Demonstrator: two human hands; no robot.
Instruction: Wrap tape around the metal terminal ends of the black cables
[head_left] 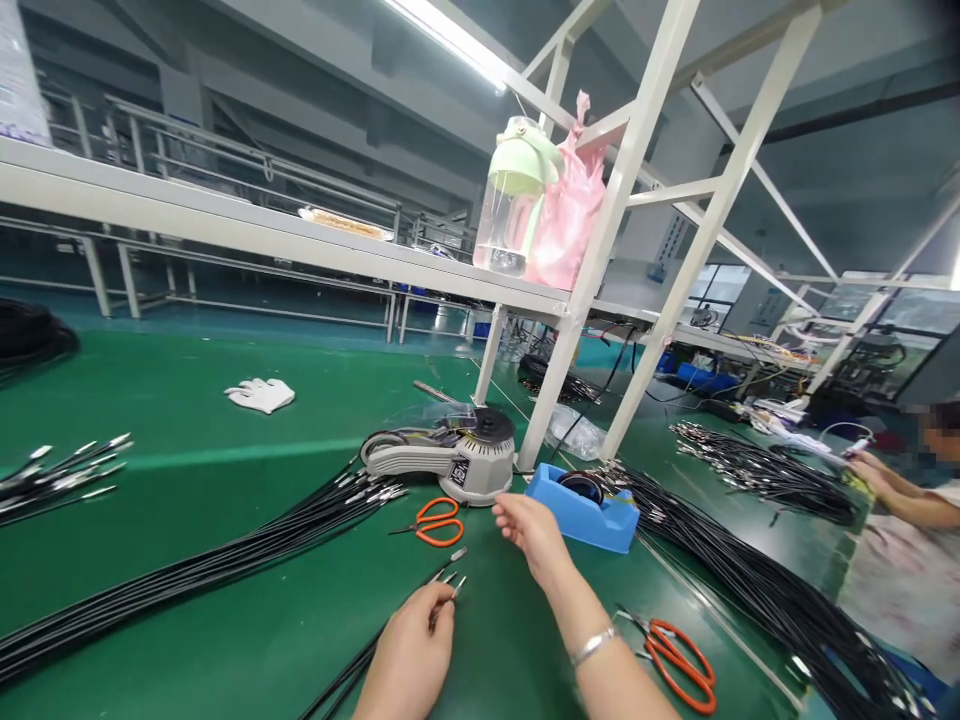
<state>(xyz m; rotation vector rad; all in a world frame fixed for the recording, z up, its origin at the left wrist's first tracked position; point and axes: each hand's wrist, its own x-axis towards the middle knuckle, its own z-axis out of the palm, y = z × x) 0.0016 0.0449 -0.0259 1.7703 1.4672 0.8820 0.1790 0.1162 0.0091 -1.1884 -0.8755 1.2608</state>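
My left hand (415, 640) is closed around a few thin black cables (450, 582) whose metal tips stick out past my fingers toward the far side. My right hand (531, 530) reaches forward just in front of the grey automatic tape dispenser (450, 455); its fingers are bent and pinched together, and whether a bit of tape is between them is too small to tell. A silver bracelet (592, 645) sits on my right wrist. Orange-handled scissors (435, 523) lie between my hands and the dispenser.
A blue tape holder (592, 512) stands right of the dispenser. Long black cable bundles (225, 560) run left and right (750, 580) over the green table. A second pair of orange scissors (679, 665) lies near right. White glove (261, 394), shelf posts (592, 280), another person's hands (874, 475) far right.
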